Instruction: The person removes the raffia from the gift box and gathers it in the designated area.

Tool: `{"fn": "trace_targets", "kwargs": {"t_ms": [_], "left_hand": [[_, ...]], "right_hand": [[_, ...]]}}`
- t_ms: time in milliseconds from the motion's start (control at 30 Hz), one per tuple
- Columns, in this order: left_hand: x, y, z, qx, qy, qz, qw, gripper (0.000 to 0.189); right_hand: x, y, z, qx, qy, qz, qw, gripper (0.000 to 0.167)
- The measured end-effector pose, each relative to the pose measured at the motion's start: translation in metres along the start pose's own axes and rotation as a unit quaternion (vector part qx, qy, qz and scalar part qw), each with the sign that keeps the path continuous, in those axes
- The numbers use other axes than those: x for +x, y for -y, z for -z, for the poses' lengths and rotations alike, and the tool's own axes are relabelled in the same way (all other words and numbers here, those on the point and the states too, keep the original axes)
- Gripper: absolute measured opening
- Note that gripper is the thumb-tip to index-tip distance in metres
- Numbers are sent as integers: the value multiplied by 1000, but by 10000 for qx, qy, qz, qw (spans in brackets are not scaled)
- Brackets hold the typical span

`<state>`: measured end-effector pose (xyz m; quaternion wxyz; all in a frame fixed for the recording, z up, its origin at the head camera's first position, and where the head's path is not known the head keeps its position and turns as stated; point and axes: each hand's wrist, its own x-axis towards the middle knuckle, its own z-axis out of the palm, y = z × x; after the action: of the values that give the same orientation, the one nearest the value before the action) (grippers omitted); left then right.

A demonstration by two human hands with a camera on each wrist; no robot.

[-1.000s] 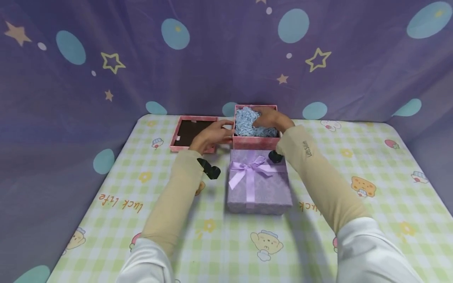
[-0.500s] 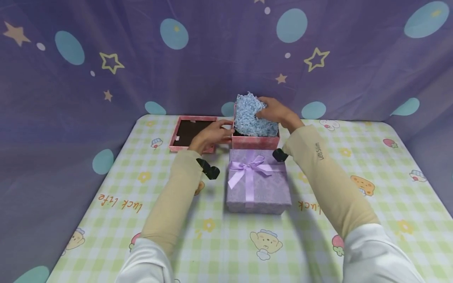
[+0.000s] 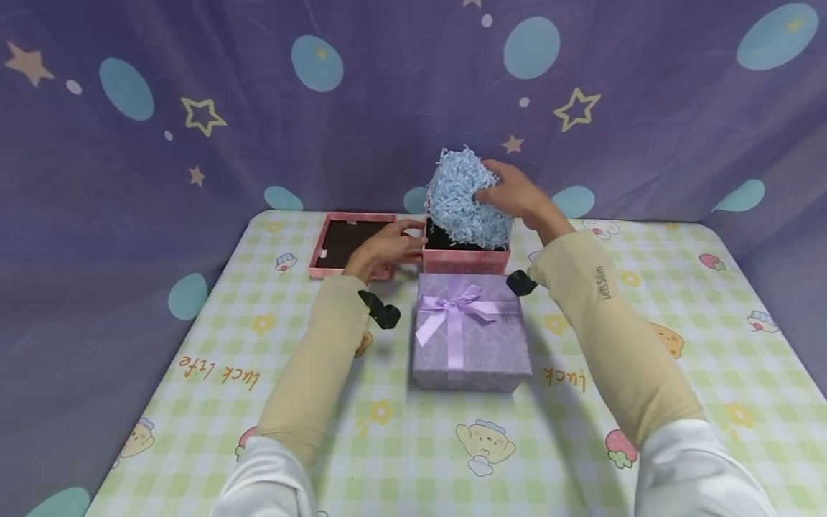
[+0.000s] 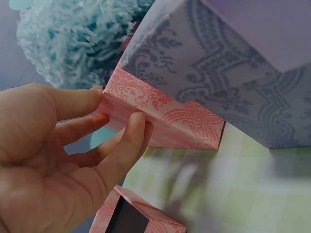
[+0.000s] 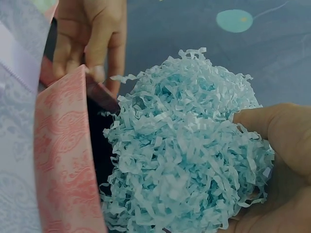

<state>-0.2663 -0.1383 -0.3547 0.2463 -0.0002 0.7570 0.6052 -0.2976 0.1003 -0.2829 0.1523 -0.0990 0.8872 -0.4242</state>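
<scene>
My right hand (image 3: 520,194) grips a bushy clump of light blue shredded paper (image 3: 461,197), raised over the open pink box (image 3: 465,262). In the right wrist view the shredded paper (image 5: 189,155) bulges out between thumb and fingers, its lower part overlapping the box's dark inside. My left hand (image 3: 390,245) pinches the box's left wall near the front corner. The left wrist view has that thumb (image 4: 80,103) at the rim and the other fingers against the patterned outer side. Part of the box's inside is hidden by the paper.
A lavender gift box (image 3: 474,352) with a ribbon bow stands directly in front of the pink box. Left of it, a shallow pink lid (image 3: 349,240) lies with its dark inside upward. A purple patterned curtain (image 3: 388,122) hangs behind the checkered table (image 3: 349,445).
My right hand has drawn the shredded paper upward out of the pink box, exposing its dark inside. The left hand has stayed at the box wall.
</scene>
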Motion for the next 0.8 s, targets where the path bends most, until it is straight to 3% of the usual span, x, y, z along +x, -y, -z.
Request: {"fn": "trace_targets", "kwargs": {"t_ms": [533,800], "left_hand": [[1,2,-1,69,6,-17,10000,52],[2,3,1,77,36,-1,10000,53]], "right_hand": [[-35,15,30,-22,-354,323,9988,72],[-48,10,44,63,-658,322,9973,70]]}}
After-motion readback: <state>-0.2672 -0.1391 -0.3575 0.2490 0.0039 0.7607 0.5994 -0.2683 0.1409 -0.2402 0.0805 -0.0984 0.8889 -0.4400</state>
